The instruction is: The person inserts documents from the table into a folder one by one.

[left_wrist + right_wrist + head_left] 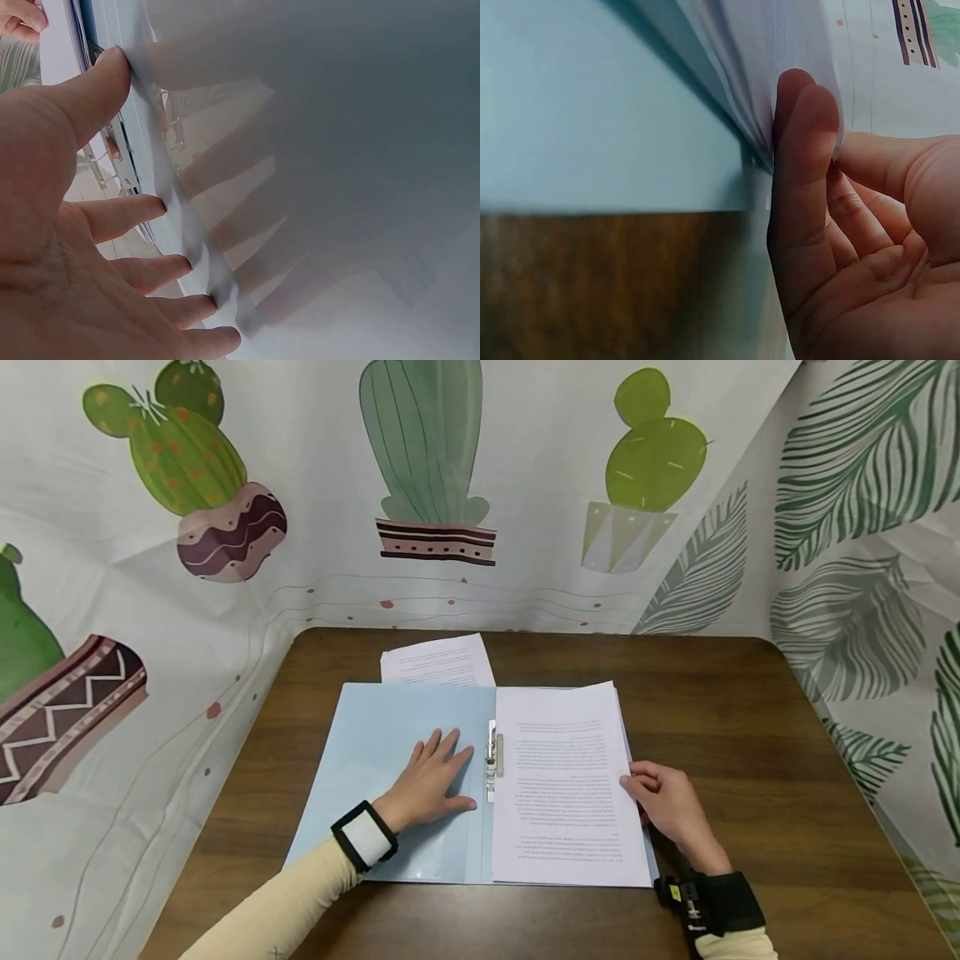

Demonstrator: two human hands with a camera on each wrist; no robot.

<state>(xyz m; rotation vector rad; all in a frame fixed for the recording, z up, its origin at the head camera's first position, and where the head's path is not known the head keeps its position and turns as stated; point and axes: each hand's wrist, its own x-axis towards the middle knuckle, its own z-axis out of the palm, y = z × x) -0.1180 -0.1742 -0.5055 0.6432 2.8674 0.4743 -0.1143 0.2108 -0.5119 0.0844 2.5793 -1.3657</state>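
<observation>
A light blue folder [405, 710] lies spread open on the table, with a metal clip [492, 764] along its spine. My left hand [431, 781] rests on the folder's left cover, fingers spread, and in the left wrist view its fingertips [176, 262] touch the smooth cover. Printed sheets [562, 793] are stacked on the right side of the folder. At their right edge my right hand [671, 806] pinches paper between thumb and fingers; the right wrist view shows several sheet edges [761, 82] there. How many sheets it grips I cannot tell.
Behind the folder, another printed sheet [438, 662] pokes out, partly covered by the left cover. All this lies on a brown wooden table [735, 710]. A white cloth [540, 460] printed with cacti and leaves hangs behind it and down the sides.
</observation>
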